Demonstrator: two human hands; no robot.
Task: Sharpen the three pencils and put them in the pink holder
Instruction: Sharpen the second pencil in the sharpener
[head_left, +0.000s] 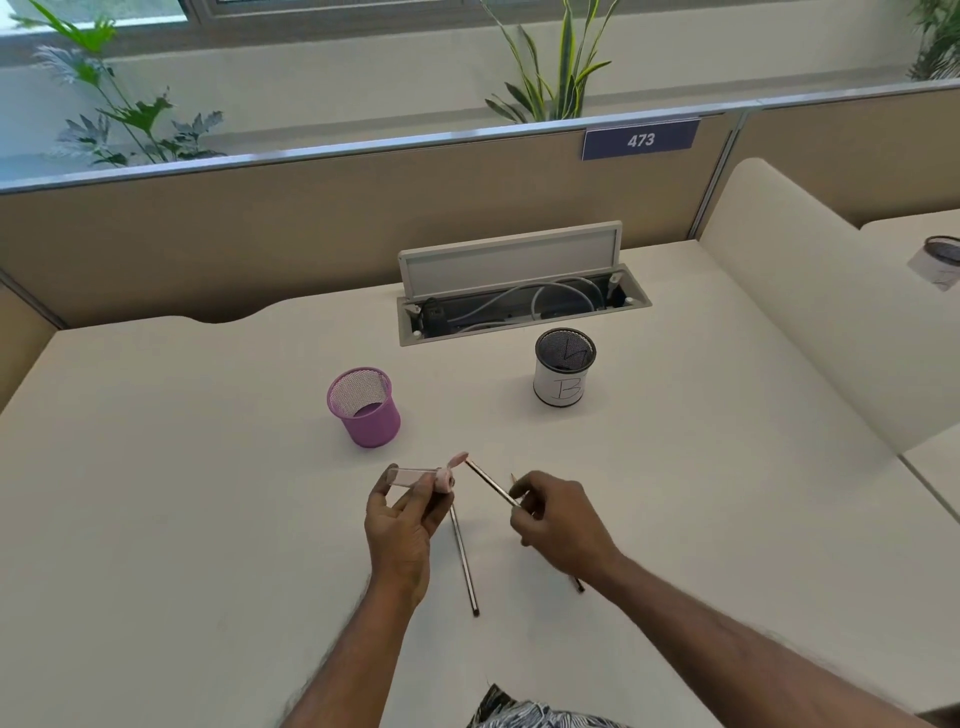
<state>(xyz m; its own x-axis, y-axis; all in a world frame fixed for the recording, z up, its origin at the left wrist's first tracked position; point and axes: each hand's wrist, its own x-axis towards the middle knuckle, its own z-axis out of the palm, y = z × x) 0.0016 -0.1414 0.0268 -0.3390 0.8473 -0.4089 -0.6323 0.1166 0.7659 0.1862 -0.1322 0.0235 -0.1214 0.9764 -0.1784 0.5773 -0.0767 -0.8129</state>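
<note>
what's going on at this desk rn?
A person is sharpening pencils. The left hand holds a small pink sharpener with its cap flipped open. The right hand holds one pencil pointed toward the sharpener, not yet inserted. A second pencil lies on the table between the hands, and a third is mostly hidden under the right forearm. The pink holder looks empty. A black mesh cup labelled B stands further right.
</note>
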